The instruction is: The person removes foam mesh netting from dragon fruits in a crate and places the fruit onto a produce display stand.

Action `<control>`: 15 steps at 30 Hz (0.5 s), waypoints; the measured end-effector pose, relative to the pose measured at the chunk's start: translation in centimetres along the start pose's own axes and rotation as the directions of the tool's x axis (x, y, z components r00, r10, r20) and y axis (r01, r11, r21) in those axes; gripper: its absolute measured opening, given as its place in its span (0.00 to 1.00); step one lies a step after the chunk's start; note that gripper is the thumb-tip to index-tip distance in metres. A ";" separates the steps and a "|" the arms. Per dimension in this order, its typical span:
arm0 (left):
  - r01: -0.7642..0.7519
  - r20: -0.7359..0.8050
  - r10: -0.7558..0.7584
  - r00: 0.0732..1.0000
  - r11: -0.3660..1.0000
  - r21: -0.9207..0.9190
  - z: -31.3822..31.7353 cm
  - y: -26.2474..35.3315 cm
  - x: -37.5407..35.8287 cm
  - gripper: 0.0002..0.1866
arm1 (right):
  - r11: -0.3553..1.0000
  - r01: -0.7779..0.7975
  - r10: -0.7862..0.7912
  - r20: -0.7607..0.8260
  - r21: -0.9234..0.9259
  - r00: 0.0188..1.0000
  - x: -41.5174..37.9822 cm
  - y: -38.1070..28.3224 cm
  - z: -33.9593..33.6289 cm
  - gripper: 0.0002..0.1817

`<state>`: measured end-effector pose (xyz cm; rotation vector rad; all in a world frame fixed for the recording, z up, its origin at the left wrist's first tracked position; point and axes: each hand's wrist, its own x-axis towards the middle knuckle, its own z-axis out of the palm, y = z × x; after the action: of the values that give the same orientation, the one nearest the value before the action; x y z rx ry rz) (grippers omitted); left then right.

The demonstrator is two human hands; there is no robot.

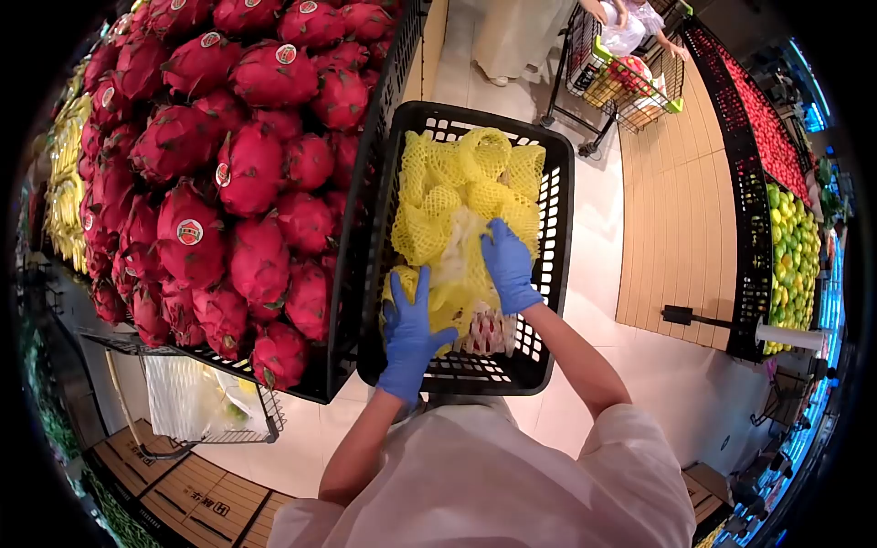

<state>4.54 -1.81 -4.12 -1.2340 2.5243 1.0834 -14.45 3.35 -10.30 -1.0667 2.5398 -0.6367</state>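
A black plastic crate [563,196] in front of me holds yellow foam fruit nets [429,224], with some whitish, see-through wrap [459,245] among them. My left hand [408,342], in a blue glove, is at the crate's near left part, fingers spread against the nets. In a matching glove, my right hand [509,267] reaches over the right side of the pile. Its fingers are slightly bent and apart, with the tips touching the nets. A white net with dark red showing through [491,331] lies between my hands, low in the crate. What lies under the nets is hidden.
Left of the crate, a black-edged display [352,247] is piled with red dragon fruit [256,169]. A shopping cart [630,91] with people beside it is at the upper right. Green-yellow fruit [793,247] fills a right-hand stand. A basket with white bags [196,397] is at lower left.
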 end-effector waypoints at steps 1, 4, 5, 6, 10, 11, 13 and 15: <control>-0.058 -0.087 0.054 0.995 0.998 -0.036 -0.6 0.7 0.5 0.54 | 0.998 0.044 -0.050 -0.125 -0.047 0.991 0.7 0.0 1.2 0.15; -0.030 0.054 0.027 0.998 0.998 0.061 0.6 0.8 3.5 0.58 | 0.974 0.127 -0.131 -0.013 -0.186 0.991 1.7 2.6 5.4 0.17; 0.003 0.208 -0.057 0.977 0.968 0.250 1.2 0.7 3.8 0.60 | 0.950 0.175 -0.123 0.206 -0.258 0.971 1.7 4.4 8.0 0.16; -0.046 0.212 -0.031 0.977 0.936 0.349 2.2 0.5 3.6 0.52 | 0.959 0.282 -0.282 0.068 0.006 0.957 2.0 8.4 11.6 0.16; -0.154 0.040 0.153 0.987 0.878 0.453 8.6 -4.6 5.5 0.20 | 0.971 -0.062 -0.019 0.334 0.230 0.942 1.8 3.4 5.1 0.21; -0.153 0.041 0.150 0.988 0.879 0.452 7.7 -4.4 6.2 0.20 | 0.971 -0.063 -0.018 0.337 0.230 0.941 1.6 2.5 3.0 0.21; -0.236 -0.026 0.238 0.971 0.970 0.052 6.1 -4.9 7.6 0.15 | 0.871 -0.071 -0.118 0.346 0.486 0.931 0.7 2.0 -0.7 0.24; -0.266 -0.215 0.253 0.943 0.964 -0.031 5.3 -4.9 9.5 0.13 | 0.853 -0.034 -0.103 0.232 0.521 0.967 -0.4 0.8 -4.1 0.25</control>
<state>0.89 -6.46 -14.52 -1.1036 2.9020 1.1424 -16.48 5.26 -7.17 -0.9219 1.9603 -1.0523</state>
